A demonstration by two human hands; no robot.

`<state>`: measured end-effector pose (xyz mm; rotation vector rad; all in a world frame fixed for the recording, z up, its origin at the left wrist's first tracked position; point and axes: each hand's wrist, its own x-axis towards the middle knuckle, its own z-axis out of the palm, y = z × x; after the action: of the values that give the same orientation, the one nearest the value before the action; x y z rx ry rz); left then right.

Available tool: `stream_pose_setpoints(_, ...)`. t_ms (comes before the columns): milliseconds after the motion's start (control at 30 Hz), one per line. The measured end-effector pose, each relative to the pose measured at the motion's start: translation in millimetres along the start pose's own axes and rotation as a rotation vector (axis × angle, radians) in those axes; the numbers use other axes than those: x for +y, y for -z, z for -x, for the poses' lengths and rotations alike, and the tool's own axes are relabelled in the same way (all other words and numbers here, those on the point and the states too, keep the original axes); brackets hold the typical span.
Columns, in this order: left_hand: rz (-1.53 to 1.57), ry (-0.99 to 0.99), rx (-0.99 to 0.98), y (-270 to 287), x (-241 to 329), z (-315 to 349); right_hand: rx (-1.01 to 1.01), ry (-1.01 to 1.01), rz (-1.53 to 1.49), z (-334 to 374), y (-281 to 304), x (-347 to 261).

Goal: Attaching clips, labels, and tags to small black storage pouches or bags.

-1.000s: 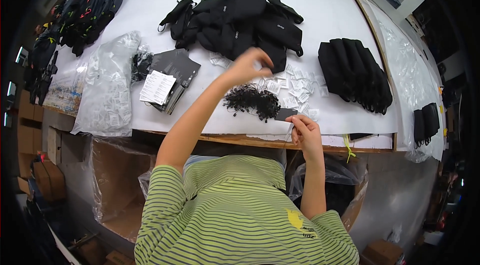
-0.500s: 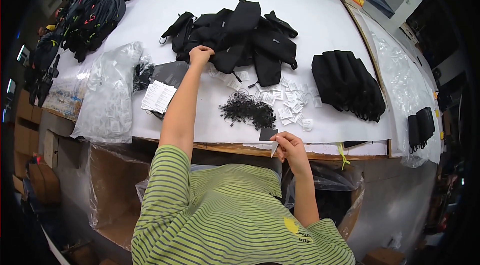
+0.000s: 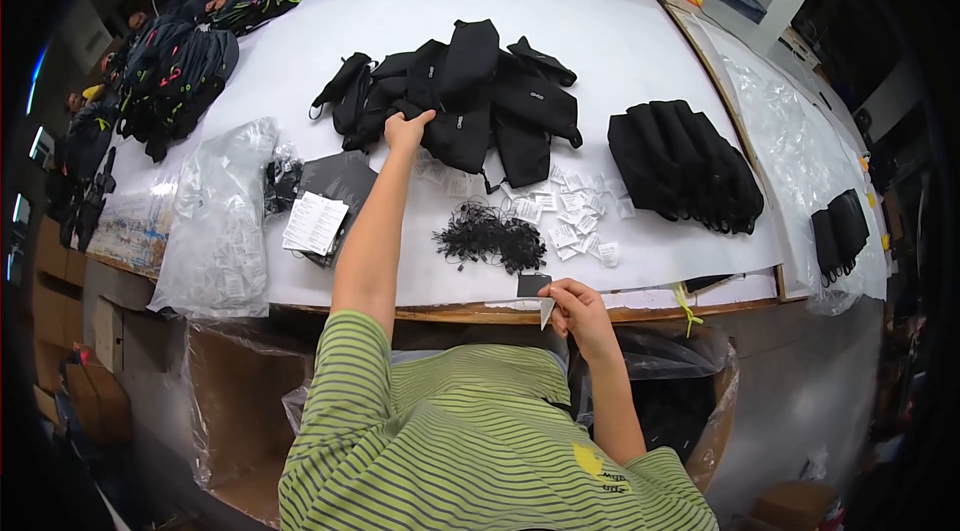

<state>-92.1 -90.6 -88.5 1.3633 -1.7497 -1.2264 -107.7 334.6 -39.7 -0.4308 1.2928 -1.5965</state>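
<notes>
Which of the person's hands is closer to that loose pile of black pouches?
The left hand: it touches the near edge of the pile of black pouches. The right hand is at the table's near edge, pinching a small tag.

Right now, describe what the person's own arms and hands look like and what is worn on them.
Both forearms are bare, with no gloves, watch or rings visible on the left hand or right hand. Short sleeves of a green T-shirt with thin dark stripes end above the elbows; a small yellow emblem sits on it.
</notes>
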Motion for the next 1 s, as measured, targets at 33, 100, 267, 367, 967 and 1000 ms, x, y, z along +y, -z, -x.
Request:
stream_pose_setpoints(33,0.014,-0.108,0.063,6.5,-5.2,2.2,-0.007,-0.021,-0.006,0.3,-0.4,0.5)
stream_pose_setpoints(100,-0.02,-0.235,0.126,23.4,-3.8,-8.8,-0.031,-0.049,0.007,-4.0,-2.7,1.2)
stream_pose_setpoints(267,-0.212,-0.781,0.267,52.1,74.3,25.0,-0.022,-0.049,0.008,-2.6,0.3,11.3)
stream_pose_setpoints(367,-0.321,-1.001,0.234,76.0,109.6,61.0,-0.019,-0.054,-0.011,-5.9,-3.2,11.2)
stream_pose_setpoints(967,-0.533,-0.926,-0.494,84.0,1.0,228.5,0.05,-0.021,0.085,-8.3,12.4,0.9)
stream_pose_setpoints(1000,-0.484,-0.951,-0.458,68.4,7.3,239.5,0.051,-0.011,0.105,-8.4,12.5,0.4)
